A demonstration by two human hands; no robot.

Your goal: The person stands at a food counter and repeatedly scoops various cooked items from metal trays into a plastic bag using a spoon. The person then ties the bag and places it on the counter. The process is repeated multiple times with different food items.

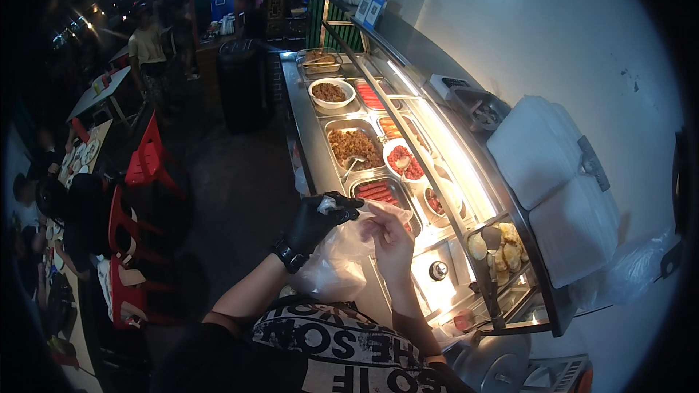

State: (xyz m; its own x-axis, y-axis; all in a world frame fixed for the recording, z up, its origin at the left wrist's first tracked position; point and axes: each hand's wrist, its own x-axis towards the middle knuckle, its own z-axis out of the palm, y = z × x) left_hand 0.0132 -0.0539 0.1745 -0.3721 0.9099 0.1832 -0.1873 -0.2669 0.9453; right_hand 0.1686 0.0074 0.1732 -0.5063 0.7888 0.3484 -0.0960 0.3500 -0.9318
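My left hand (309, 224), in a black glove with a dark watch at the wrist, is closed on the crumpled top of a clear plastic bag (336, 262). A whitish bunched bit shows between the gloved fingers. My right hand (390, 239) is bare, its fingertips bent against the bag's upper edge. The bag hangs between both forearms in front of my printed black shirt; what it holds, if anything, cannot be made out. Just beyond the hands lies a metal tray of red sausages (377, 193), partly hidden by the bag and fingers.
A lit steel food counter (291, 91) holds minced food (353, 147), a white bowl of red food (405, 160) and golden pieces (510, 247). Its slanted glass frame rises on the right beside stacked foam boxes (535, 149). Red chairs (145, 153) and seated people are left.
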